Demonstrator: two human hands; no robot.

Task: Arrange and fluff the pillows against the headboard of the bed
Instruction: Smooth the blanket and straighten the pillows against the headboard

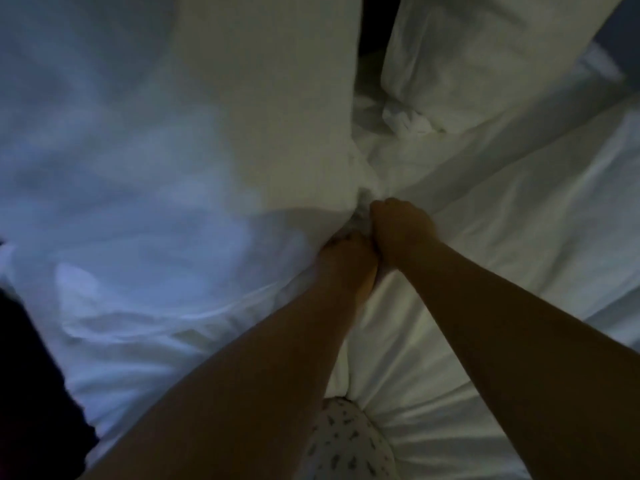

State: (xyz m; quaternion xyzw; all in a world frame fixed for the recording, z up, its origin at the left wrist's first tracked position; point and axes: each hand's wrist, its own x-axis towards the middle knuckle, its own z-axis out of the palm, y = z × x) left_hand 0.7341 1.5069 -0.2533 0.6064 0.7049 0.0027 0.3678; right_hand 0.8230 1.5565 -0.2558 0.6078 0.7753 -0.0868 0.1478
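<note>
A large white pillow (180, 140) fills the left and middle of the dim head view, lying on the bed. Both hands meet at its lower right corner. My left hand (346, 258) grips the pillow's edge, fingers buried in the fabric. Just above and right of it, my right hand (398, 226) is closed on the same corner. A second white pillow (485, 53) lies at the upper right, apart from the first, with a crumpled corner toward the middle.
A white sheet (502, 237) with creases covers the bed on the right and bottom. A dark gap (377, 19) shows between the two pillows at the top. A patterned knee (349, 441) presses into the sheet at the bottom. Dark floor lies at the lower left.
</note>
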